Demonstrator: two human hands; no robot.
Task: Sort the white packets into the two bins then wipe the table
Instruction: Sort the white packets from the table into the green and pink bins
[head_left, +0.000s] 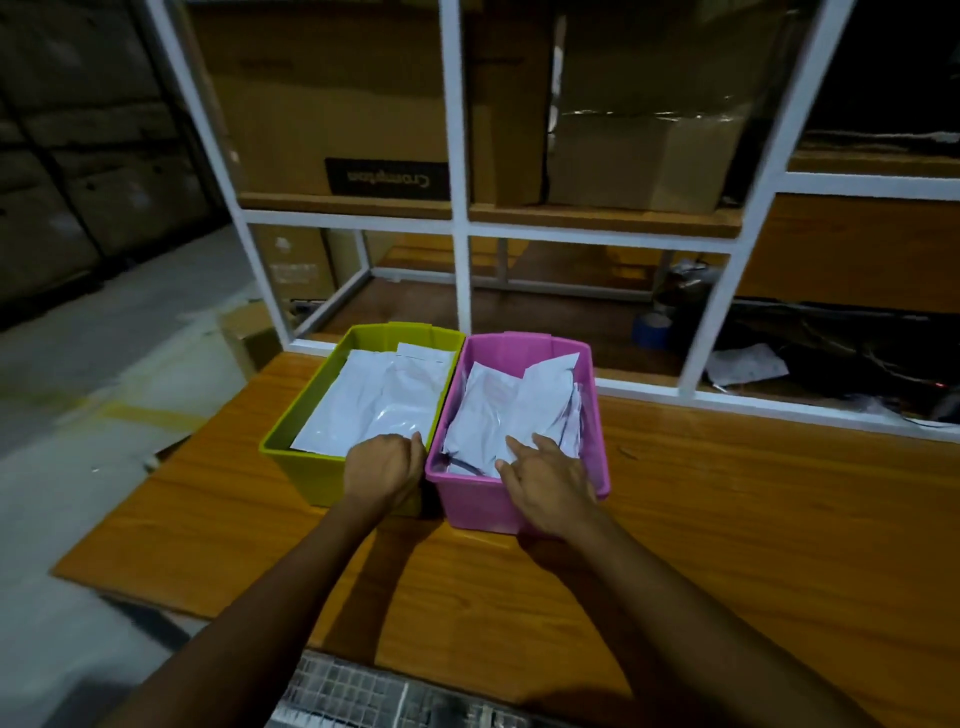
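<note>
Ahead of you, upper middle of the frame, black label (387, 179) on a cardboard box (332, 104) on the shelf, upside-down word "Crompton", nothing else you can read

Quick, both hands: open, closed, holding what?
Left hand: curled over the green bin's near rim.
Right hand: open, fingers on packets in the pink bin.

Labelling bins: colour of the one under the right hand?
Pink bin, clearest in the head view; right hand rests on it.

Wooden table (727, 519), green bin (306, 467) and pink bin (478, 504) side by side, touching, near its far edge
</note>
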